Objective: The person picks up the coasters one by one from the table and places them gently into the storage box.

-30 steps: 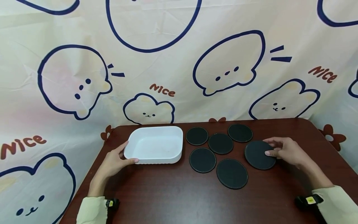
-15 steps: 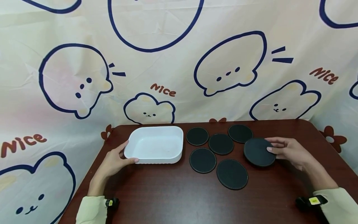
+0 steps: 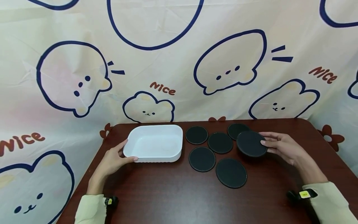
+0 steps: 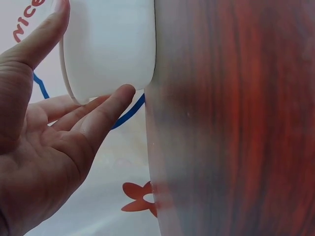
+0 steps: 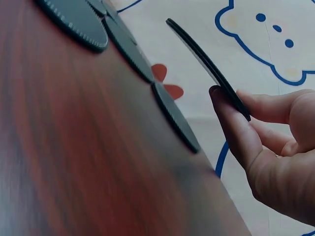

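Note:
My right hand [image 3: 283, 147] pinches a round black coaster [image 3: 251, 143] at its right edge, thumb on one face and fingers on the other. In the right wrist view the coaster [image 5: 204, 61] shows edge-on, tilted and up off the table. My left hand [image 3: 113, 160] grips the left end of a white rectangular tub [image 3: 179, 155], thumb at the front rim and fingers at the side. The left wrist view shows fingertips against the end wall of the tub [image 4: 110, 49]. Nothing is visible inside the tub.
Several more black coasters lie flat on the dark wooden table [image 3: 173, 196], right of the tub, among them a front one [image 3: 231, 173] and a back one [image 3: 196, 135]. The held coaster partly covers another coaster [image 3: 236, 129]. A printed cloth [image 3: 184, 62] hangs behind the table.
The right hand has lifted the coaster from the table and moved it left and back, tilting it. The left hand and the tub have stayed in place.

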Available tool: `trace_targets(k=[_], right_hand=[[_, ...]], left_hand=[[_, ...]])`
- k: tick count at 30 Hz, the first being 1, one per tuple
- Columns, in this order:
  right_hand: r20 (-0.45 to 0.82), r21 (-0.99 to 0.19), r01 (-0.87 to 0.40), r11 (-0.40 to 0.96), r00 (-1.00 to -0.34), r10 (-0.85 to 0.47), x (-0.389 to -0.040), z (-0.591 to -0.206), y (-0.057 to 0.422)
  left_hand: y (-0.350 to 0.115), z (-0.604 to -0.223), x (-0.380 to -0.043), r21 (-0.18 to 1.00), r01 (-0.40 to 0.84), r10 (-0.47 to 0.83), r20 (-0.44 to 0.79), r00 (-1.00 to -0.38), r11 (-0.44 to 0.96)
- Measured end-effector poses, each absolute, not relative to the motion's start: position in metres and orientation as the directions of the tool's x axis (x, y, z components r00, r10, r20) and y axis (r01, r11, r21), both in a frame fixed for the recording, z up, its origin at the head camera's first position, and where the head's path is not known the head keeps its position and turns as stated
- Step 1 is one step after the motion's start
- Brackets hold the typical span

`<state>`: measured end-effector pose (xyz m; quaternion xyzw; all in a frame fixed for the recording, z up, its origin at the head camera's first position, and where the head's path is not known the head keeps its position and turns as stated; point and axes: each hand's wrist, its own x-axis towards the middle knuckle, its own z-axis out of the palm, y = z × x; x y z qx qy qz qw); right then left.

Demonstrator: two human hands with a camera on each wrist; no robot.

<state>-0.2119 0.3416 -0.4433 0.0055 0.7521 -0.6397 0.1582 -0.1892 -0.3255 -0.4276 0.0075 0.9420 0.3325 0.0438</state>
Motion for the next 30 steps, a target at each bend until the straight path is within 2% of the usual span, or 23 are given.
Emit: trace_targets(k=[5, 30], right_hand=[[-0.233, -0.97, 0.213, 0.115, -0.951, -0.205, -0.217, -0.436, 0.323], [-0.181, -0.983, 0.18, 0.03, -0.946, -0.268, -0.231, -0.417, 0.234]], left_hand=[[-0.323, -0.426, -0.19, 0.62, -0.015, 0.045, -0.081, -0.996, 0.785], [-0.324, -0.425, -0.19, 0.622, -0.027, 0.041, -0.094, -0.995, 0.782]])
